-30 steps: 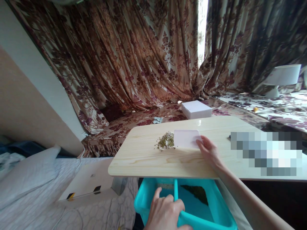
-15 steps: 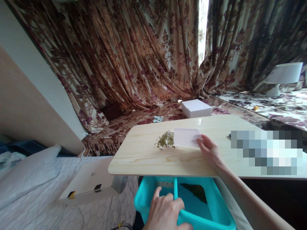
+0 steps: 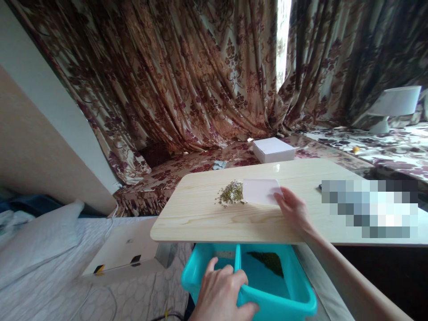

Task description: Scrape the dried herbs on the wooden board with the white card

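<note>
My right hand (image 3: 292, 207) grips the right edge of a flat white rectangular scraper (image 3: 260, 191) on the table. The scraper's left edge touches a loose pile of small green and white grains (image 3: 230, 194). Below the table's near edge, my left hand (image 3: 222, 290) holds a turquoise bin (image 3: 277, 303) at its near rim, beside the divider. Green grains (image 3: 272, 263) lie in the bin's right compartment. Pale grains show at the far end of the left one, which my hand partly covers.
The light wooden table (image 3: 200, 227) has a blurred-out object (image 3: 371, 209) on its right side. Behind it sits a white box (image 3: 273, 150). A large flat carton (image 3: 123, 247) rests on the bed to the left. A lamp (image 3: 396, 102) stands at the far right.
The bin and my left hand have shifted slightly to the left. My right hand, the scraper and the pile look almost unchanged.
</note>
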A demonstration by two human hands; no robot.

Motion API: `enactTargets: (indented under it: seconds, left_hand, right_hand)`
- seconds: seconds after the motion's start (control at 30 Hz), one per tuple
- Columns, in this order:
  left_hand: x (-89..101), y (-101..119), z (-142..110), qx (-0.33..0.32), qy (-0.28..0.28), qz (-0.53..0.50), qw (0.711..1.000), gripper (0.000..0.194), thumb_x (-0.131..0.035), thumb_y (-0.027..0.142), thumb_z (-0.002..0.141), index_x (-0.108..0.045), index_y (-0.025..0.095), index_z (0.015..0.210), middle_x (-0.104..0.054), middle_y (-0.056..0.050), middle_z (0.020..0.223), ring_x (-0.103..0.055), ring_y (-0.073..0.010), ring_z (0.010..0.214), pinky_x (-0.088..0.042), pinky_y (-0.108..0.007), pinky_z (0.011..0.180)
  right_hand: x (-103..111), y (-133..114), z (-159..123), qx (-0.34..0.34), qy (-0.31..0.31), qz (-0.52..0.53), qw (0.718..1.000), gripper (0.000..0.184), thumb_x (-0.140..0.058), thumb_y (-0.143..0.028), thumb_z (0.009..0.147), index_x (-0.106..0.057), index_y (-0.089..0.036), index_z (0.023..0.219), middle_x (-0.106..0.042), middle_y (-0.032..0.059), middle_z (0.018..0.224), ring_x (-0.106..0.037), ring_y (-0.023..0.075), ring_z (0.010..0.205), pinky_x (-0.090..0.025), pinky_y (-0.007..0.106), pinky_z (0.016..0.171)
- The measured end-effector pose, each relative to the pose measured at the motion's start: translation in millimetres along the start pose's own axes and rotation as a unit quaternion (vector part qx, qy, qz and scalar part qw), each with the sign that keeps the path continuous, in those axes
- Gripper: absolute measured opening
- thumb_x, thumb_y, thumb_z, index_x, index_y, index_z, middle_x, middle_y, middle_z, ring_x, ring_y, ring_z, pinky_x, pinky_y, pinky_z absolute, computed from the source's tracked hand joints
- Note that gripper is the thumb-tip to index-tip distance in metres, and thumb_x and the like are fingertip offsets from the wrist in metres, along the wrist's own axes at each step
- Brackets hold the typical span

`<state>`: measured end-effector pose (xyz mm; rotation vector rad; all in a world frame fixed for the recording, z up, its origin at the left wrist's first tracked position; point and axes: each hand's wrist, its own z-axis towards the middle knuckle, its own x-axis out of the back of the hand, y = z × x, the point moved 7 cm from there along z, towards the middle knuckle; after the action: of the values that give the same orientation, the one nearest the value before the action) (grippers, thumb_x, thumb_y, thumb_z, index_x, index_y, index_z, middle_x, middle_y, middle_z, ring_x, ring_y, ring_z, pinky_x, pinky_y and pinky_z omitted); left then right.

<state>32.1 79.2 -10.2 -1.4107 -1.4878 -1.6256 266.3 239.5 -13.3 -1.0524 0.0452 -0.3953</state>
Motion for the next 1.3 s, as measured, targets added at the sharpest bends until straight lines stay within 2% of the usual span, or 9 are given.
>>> enactTargets:
  seconds: [0.2,0.4,0.57,0.7,0.77,0.9,1.1,1.3]
  left_hand:
    - [1.8,-6.4,-0.5,0.008,0.001,-0.002,1.0,0.018,-0.067,0.033,0.071,-0.064,0.025,0.088,-0.061,0.0,0.085,-0.058,-0.022,0.092,-0.016,-0.052,0.107]
    - [1.6,-8.4,-0.9,0.011,0.005,-0.002,1.0,0.017,-0.067,0.033,0.072,-0.063,0.026,0.088,-0.06,0.001,0.086,-0.058,-0.0217,0.093,-0.016,-0.051,0.107]
    - [-0.1,-9.9,-2.5,-0.003,0.02,-0.006,1.0,0.016,-0.065,0.033,0.074,-0.063,0.026,0.088,-0.06,0.001,0.085,-0.057,-0.0209,0.093,-0.018,-0.049,0.108]
    - [-3.6,-12.7,-1.6,-0.002,0.016,-0.006,1.0,0.018,-0.066,0.034,0.072,-0.064,0.026,0.088,-0.06,0.001,0.085,-0.057,-0.0216,0.092,-0.017,-0.052,0.107]
    - [-4.6,-14.1,-0.4,0.005,0.015,-0.004,1.0,0.019,-0.068,0.034,0.07,-0.064,0.026,0.087,-0.06,0.001,0.083,-0.058,-0.0214,0.09,-0.017,-0.051,0.107]
    - [-3.6,-13.5,0.5,0.006,0.015,-0.004,1.0,0.02,-0.07,0.035,0.07,-0.065,0.025,0.087,-0.06,0.001,0.083,-0.058,-0.0209,0.09,-0.019,-0.049,0.107]
    - [-0.5,-10.0,-1.1,-0.002,0.013,-0.006,1.0,0.018,-0.067,0.035,0.073,-0.063,0.026,0.088,-0.06,0.001,0.085,-0.057,-0.0212,0.093,-0.019,-0.047,0.108]
    - [0.2,-11.9,-1.8,0.002,0.026,-0.015,1.0,0.016,-0.067,0.034,0.073,-0.063,0.026,0.087,-0.06,0.001,0.084,-0.057,-0.0205,0.093,-0.019,-0.046,0.107]
  right_hand:
    - [-18.1,-1.3,16.9,0.026,-0.003,0.002,1.0,0.028,-0.055,-0.039,0.08,-0.065,-0.021,0.099,-0.074,0.0044,0.085,-0.068,0.0199,0.077,-0.054,0.032,0.071]
    - [-34.6,-3.4,25.7,0.023,-0.022,-0.003,0.999,0.023,-0.057,-0.037,0.078,-0.066,-0.021,0.093,-0.074,0.0043,0.086,-0.068,0.0202,0.079,-0.054,0.033,0.073]
    - [-21.8,-3.7,22.1,0.005,-0.033,0.029,0.999,0.024,-0.056,-0.037,0.078,-0.064,-0.02,0.094,-0.073,0.0072,0.087,-0.068,0.0214,0.081,-0.053,0.035,0.074]
    - [0.2,3.3,33.6,-0.015,0.028,0.015,0.999,0.022,-0.054,-0.033,0.078,-0.062,-0.019,0.093,-0.072,0.0085,0.09,-0.067,0.0222,0.083,-0.051,0.039,0.079]
    - [5.6,8.2,39.7,-0.025,0.04,-0.003,0.999,0.021,-0.054,-0.031,0.077,-0.062,-0.019,0.093,-0.072,0.0084,0.09,-0.066,0.0223,0.083,-0.051,0.04,0.08]
    - [1.4,10.7,41.2,-0.025,0.009,-0.013,1.0,0.018,-0.056,-0.031,0.075,-0.063,-0.019,0.088,-0.072,0.0064,0.083,-0.067,0.0208,0.078,-0.052,0.037,0.074]
    - [-9.7,-5.4,26.0,-0.028,-0.033,0.029,0.999,0.018,-0.058,-0.032,0.075,-0.062,-0.02,0.087,-0.073,0.0049,0.082,-0.068,0.0197,0.076,-0.054,0.033,0.071]
    - [0.0,-16.6,8.2,-0.028,-0.043,0.036,0.998,0.022,-0.06,-0.037,0.076,-0.063,-0.02,0.089,-0.072,0.0054,0.084,-0.067,0.0202,0.078,-0.054,0.033,0.072]
